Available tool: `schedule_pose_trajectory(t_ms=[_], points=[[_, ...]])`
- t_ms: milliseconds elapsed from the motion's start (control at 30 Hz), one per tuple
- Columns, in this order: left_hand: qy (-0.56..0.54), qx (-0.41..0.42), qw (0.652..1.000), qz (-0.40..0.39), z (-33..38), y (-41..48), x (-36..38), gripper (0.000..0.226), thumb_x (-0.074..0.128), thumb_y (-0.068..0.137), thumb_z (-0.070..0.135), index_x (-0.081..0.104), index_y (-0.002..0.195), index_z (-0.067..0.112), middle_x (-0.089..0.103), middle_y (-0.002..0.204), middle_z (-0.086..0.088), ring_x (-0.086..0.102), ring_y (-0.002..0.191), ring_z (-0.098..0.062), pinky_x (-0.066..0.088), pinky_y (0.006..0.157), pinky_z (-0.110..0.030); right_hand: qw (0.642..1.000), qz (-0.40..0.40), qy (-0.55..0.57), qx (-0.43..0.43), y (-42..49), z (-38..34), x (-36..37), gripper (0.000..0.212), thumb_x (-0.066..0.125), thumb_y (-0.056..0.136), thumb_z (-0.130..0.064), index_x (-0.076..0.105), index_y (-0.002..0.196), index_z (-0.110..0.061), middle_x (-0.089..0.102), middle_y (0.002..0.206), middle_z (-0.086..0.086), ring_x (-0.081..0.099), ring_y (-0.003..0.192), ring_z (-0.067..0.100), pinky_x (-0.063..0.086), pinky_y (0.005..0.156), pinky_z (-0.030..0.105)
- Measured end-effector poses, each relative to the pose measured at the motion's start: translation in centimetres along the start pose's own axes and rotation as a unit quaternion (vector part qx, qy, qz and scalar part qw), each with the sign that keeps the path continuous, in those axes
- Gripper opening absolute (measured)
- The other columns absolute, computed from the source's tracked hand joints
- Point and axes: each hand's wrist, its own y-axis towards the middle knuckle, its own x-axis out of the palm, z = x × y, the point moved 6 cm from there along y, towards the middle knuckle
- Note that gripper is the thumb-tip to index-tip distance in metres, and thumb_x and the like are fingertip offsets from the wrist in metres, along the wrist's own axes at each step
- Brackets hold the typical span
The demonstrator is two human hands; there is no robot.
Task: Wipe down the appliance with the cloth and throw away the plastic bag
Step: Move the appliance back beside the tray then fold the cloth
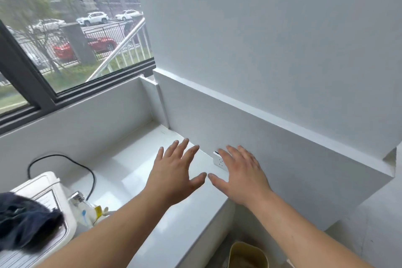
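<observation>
Both hands spread & empty over the worktop (134,172): left hand (174,172), right hand (241,176). Cloth (26,222) lies on appliance (52,189), bag (91,213) beside it, bin (248,254) below. Looks like nothing done yet: wipe & toss both left

**Count of things in view**

Two hands: the left hand (174,173) and the right hand (241,177), both spread flat and empty. One white counter (139,165). One white appliance (54,198). One dark blue cloth (26,222). One clear plastic bag (91,213). One black power cord (65,160). One wall socket (219,161). One yellow bin (248,254). One window (65,28).
</observation>
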Motion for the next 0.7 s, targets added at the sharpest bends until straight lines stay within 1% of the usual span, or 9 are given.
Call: schedule_pose_trajectory(t_ms=[167, 367, 700], points=[[0.024, -0.037, 0.999, 0.014, -2.2, -0.8, -3.2, 0.087, 0.027, 0.086, 0.083, 0.019, 0.162, 0.041, 0.013, 0.175, 0.006, 0.007, 0.161, -0.021, 0.008, 0.130, -0.051, 0.998, 0.016, 0.010, -0.054, 2.3, -3.2, -1.3, 0.089, 0.020, 0.086, -0.087, 0.019, 0.159, -0.037, 0.022, 0.170, 0.000, 0.008, 0.158, 0.029, 0.008, 0.127, 0.049], [0.033, -0.075, 0.996, 0.043, -5.7, -1.9, -5.9, 0.086, 0.030, 0.087, 0.082, 0.020, 0.162, 0.041, 0.011, 0.175, 0.008, 0.006, 0.161, -0.020, 0.006, 0.130, -0.051, 0.995, 0.023, -0.001, -0.099, 4.1, -7.2, -2.5, 0.089, 0.014, 0.087, -0.086, 0.012, 0.161, -0.037, 0.014, 0.172, -0.001, 0.000, 0.158, 0.028, 0.001, 0.128, 0.049], [0.037, -0.107, 0.990, 0.081, -12.3, -6.2, -10.2, 0.087, 0.029, 0.085, 0.083, 0.021, 0.162, 0.042, 0.013, 0.175, 0.007, 0.007, 0.161, -0.020, 0.004, 0.130, -0.051, 0.990, 0.032, -0.023, -0.134, 5.0, -16.0, -4.6, 0.089, 0.018, 0.087, -0.084, 0.015, 0.162, -0.036, 0.016, 0.171, 0.000, 0.003, 0.158, 0.028, 0.003, 0.128, 0.049]])
